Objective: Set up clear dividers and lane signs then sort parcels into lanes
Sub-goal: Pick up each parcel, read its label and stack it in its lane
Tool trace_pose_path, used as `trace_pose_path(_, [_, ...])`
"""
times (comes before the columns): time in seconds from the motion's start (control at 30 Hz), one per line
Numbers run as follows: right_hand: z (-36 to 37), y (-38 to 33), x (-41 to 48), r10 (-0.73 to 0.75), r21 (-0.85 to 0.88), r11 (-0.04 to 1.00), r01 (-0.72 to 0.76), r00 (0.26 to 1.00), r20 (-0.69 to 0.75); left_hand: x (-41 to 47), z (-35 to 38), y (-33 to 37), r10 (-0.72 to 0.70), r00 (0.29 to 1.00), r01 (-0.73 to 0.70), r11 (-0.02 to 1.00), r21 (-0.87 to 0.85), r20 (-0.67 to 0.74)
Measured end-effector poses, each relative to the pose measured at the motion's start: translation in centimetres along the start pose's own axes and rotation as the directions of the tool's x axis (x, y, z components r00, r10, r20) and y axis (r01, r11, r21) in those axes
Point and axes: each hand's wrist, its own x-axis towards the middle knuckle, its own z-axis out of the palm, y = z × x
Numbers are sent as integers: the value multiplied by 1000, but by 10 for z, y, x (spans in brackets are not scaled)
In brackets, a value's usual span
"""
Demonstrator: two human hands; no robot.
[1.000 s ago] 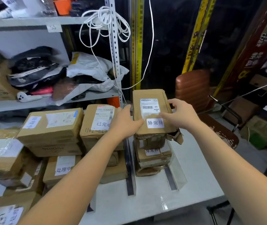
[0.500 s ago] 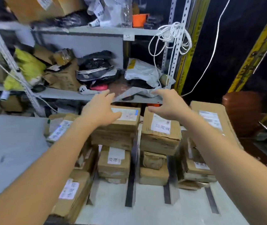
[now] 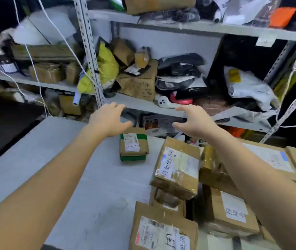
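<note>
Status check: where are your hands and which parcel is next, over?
Left hand and right hand open, empty, above the table. Green-taped parcel lies alone just under them, not gripped. Nothing between; stacked parcels off to the right.

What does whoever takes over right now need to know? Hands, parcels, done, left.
Left hand: open, fingers spread, holding nothing.
Right hand: open, fingers spread, holding nothing.
Both are near the green-taped parcel; neither grips it. It lies alone and flat on the white table.
The stacked parcels, labelled, sit in piles at the table's right side.
Done: most parcels look piled.
Left: probably carry the green-taped parcel to its lane. The dividers and lane signs cannot be made out here; check them.
</note>
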Motion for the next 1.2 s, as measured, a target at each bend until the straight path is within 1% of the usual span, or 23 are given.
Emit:
trace_pose_path(0.13, [52,-46,63,31,26,999,-34,993,111,43,30,-66,-39,996,42,998,-41,81])
trace_pose_path(0.2, [80,-65,90,77,80,993,-91,984,163,63,55,-89,-56,989,70,992,-100,140])
trace_pose_path(0.27, [111,-80,113,130,123,980,-157,970,205,78,85,-107,-93,977,128,975,-183,191])
trace_pose_path(0.3, [129,-85,123,164,132,972,-196,961,224,84,102,-112,-117,973,156,968,-197,200])
trace_pose_path(0.4, [184,-89,142,276,172,933,-317,934,226,89,148,-109,-134,974,165,972,-165,182])
trace_pose_path(0.43, [202,-88,146,322,181,914,-363,921,218,90,164,-106,-133,972,169,968,-184,193])
trace_pose_path(0.5, [236,-85,153,405,198,870,-451,884,232,96,193,-103,-144,962,203,945,-256,233])
trace_pose_path(0.63, [296,-52,163,519,197,783,-591,794,318,109,238,-107,-160,933,293,858,-423,323])
trace_pose_path(0.7, [303,-48,159,557,226,729,-646,752,352,114,253,-109,-153,921,329,800,-502,359])
trace_pose_path(0.77, [303,-52,155,583,263,678,-687,720,377,118,265,-110,-105,918,337,714,-614,382])
trace_pose_path(0.87, [303,-54,153,606,302,634,-711,701,376,117,271,-111,-48,910,369,544,-753,411])
trace_pose_path(0.93, [303,-57,151,615,328,609,-722,691,379,118,271,-112,-53,902,401,472,-785,428])
trace_pose_path(1.0, [302,-63,148,621,342,586,-735,678,392,119,269,-114,-64,891,429,442,-788,449])
trace_pose_path(1.07, [298,-70,144,618,367,570,-735,678,398,119,262,-117,-78,891,433,445,-784,448])
trace_pose_path(1.13, [294,-78,142,600,407,579,-707,707,375,118,251,-122,-99,893,436,442,-784,440])
trace_pose_path(1.2, [286,-88,141,578,434,610,-663,747,329,113,237,-127,-117,894,440,418,-795,433])
